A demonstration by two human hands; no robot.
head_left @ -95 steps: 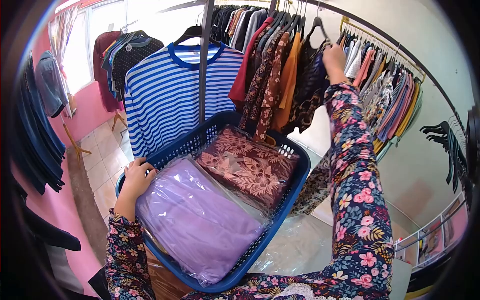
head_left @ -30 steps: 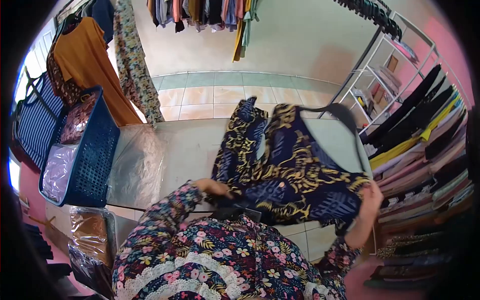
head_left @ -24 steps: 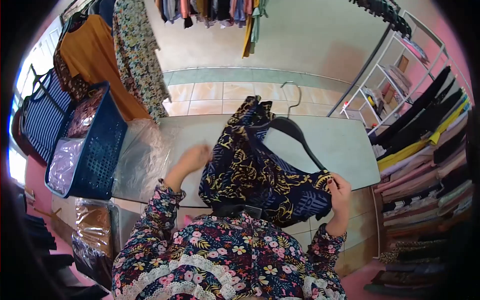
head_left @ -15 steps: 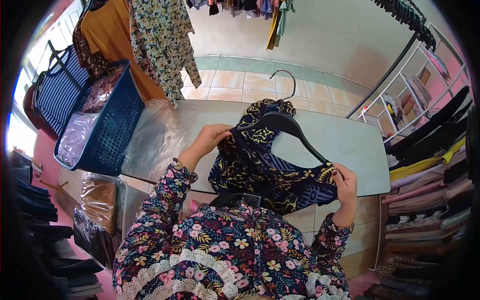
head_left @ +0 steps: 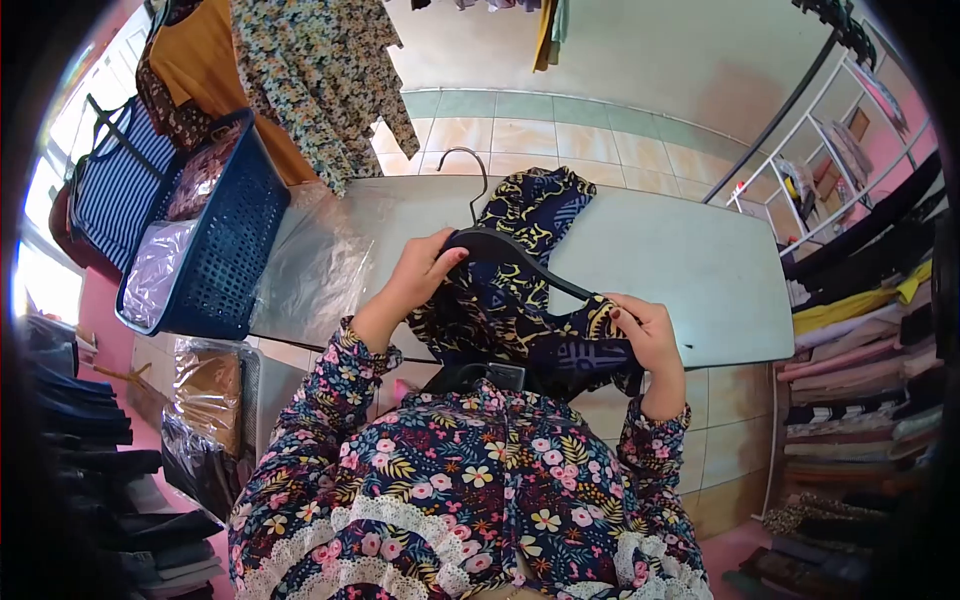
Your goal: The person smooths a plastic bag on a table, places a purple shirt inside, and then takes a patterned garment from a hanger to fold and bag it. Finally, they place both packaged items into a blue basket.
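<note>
At the left, a blue basket [head_left: 225, 250] is sitting on the end of the table [head_left: 690, 260] beside a clear plastic sheet [head_left: 310, 270], well apart from the work. The left hand [head_left: 415, 280] is closing around the black hanger [head_left: 520, 262] near its hook, and the navy-and-yellow garment [head_left: 535, 215] is draping from it, partly on the tabletop and partly over the near edge. The right hand [head_left: 645, 335] is pinching the cloth at the hanger's right tip; the shoulder is probably best eased off against a steadied hanger, not tugged.
</note>
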